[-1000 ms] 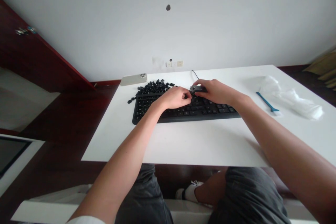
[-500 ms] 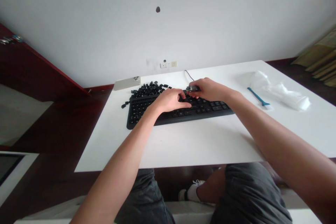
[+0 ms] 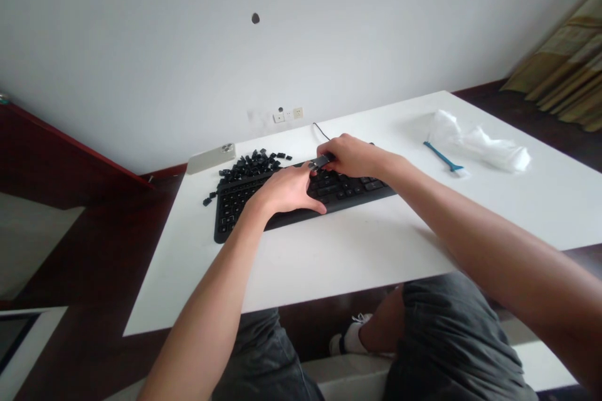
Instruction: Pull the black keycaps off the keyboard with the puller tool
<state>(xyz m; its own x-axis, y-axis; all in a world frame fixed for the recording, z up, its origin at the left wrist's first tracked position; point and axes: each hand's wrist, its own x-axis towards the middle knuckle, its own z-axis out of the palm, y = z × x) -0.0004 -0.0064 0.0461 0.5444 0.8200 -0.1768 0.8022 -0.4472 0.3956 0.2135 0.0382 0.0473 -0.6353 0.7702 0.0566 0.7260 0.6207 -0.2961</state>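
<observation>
Head view shows left hand (image 3: pixel 289 190) spread wider than before, apparently steadying keyboard (image 3: pixel 231 203) beneath; right hand (image 3: pixel 353 155) alongside, clamped on dark tool (image 3: pixel 322 161).

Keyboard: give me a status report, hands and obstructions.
Right hand gripping dark tool over keyboard. Left hand spread over keys, fingers near tool tip. Loose keycaps heaped by far left edge; brush off right, clear.
</observation>
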